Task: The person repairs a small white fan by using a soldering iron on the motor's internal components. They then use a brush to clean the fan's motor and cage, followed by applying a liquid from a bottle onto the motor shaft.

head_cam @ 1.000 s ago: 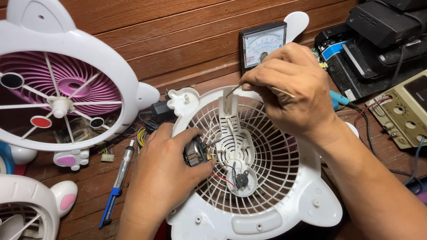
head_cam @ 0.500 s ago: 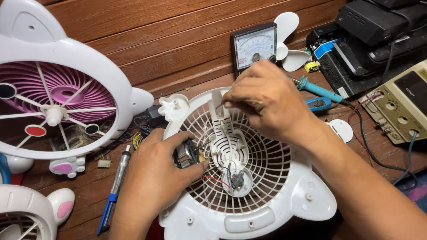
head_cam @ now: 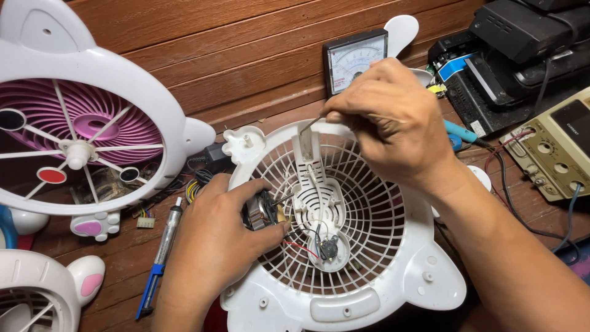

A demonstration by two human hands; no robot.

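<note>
A white plastic fan housing [head_cam: 424,276] with a round grille lies open on the wooden bench. My left hand [head_cam: 212,240] grips a small dark fan motor [head_cam: 263,211] at the grille's left side; thin red and black wires run from it to a small switch [head_cam: 329,248] on the white centre bracket [head_cam: 316,197]. My right hand [head_cam: 393,123] is above the housing's top edge, pinching a thin metal tool [head_cam: 309,126] whose tip points down at the top of the bracket.
A white and pink cat-shaped fan front [head_cam: 86,129] leans at the left, another fan part [head_cam: 37,289] below it. A blue-handled tool [head_cam: 161,258] lies beside my left wrist. An analog meter [head_cam: 355,58], black device [head_cam: 522,43] and beige instrument [head_cam: 559,147] stand behind and right.
My right hand has shifted slightly with the thin tool at the top of the bracket. My left hand keeps its hold on the motor. The view has drifted a little.
</note>
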